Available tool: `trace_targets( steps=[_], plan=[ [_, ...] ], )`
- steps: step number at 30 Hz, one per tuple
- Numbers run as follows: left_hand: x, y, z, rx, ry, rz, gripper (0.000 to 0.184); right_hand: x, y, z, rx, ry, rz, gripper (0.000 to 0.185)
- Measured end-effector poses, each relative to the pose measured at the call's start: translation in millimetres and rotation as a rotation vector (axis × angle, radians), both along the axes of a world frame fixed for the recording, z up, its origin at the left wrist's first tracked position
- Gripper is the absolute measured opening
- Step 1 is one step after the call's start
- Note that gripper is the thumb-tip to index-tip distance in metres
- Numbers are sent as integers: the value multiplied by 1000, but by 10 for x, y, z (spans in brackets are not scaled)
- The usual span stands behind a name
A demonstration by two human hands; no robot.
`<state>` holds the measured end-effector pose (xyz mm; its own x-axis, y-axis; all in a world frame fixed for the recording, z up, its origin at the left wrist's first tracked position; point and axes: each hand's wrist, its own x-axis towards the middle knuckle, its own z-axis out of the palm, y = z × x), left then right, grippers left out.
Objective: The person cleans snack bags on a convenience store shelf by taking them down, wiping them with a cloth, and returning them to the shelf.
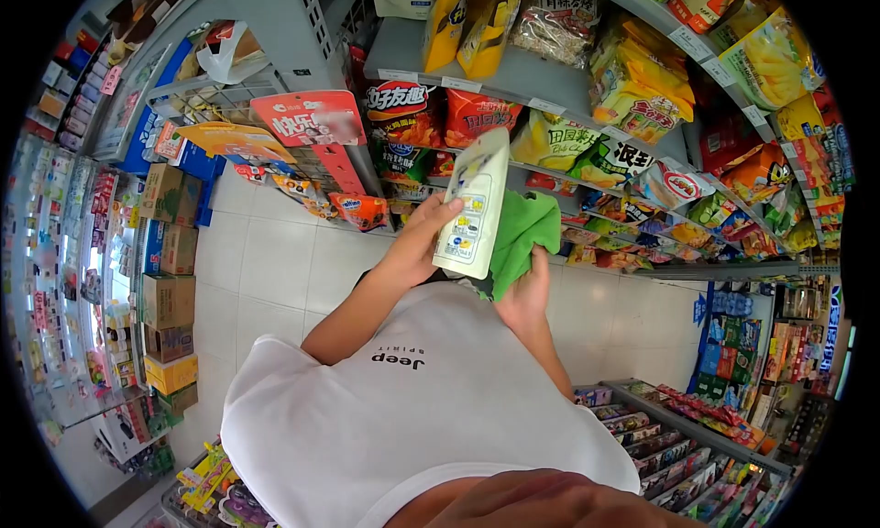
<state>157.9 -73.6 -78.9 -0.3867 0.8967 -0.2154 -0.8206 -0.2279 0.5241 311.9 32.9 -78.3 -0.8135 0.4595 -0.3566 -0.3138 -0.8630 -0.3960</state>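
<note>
My left hand grips the side of a pale cream snack pouch with small printed pictures, held tilted in front of my chest. In my right hand is a bunched green cloth, just to the right of the pouch and partly behind it. Whether the cloth touches the pouch I cannot tell. The fingers of my right hand are partly covered by the cloth. Beyond both hands is a grey shelf of bagged snacks, with a red bag close behind the pouch's top.
Several shelf tiers with yellow bags and other snacks curve off to the right. A wire rack with a pink sign stands at the left. Cardboard boxes are stacked along the left-hand aisle. Behind me at the lower right is a low display.
</note>
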Motion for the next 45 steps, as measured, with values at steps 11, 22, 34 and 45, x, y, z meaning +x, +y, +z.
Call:
trace_targets(
  steps=[11, 22, 34, 45],
  plan=[
    [-77, -57, 2, 38, -92, -112, 49, 160, 160, 36, 116, -51, -165, 49],
    [99, -66, 253, -82, -204, -110, 52, 673, 514, 336, 872, -231, -698, 41],
    [187, -194, 243, 138, -147, -130, 67, 72, -76, 853, 2080, -135, 292, 37],
    [218, -173, 287, 325, -293, -176, 72, -169, 76, 950, 2142, -6, 334, 50]
  ],
)
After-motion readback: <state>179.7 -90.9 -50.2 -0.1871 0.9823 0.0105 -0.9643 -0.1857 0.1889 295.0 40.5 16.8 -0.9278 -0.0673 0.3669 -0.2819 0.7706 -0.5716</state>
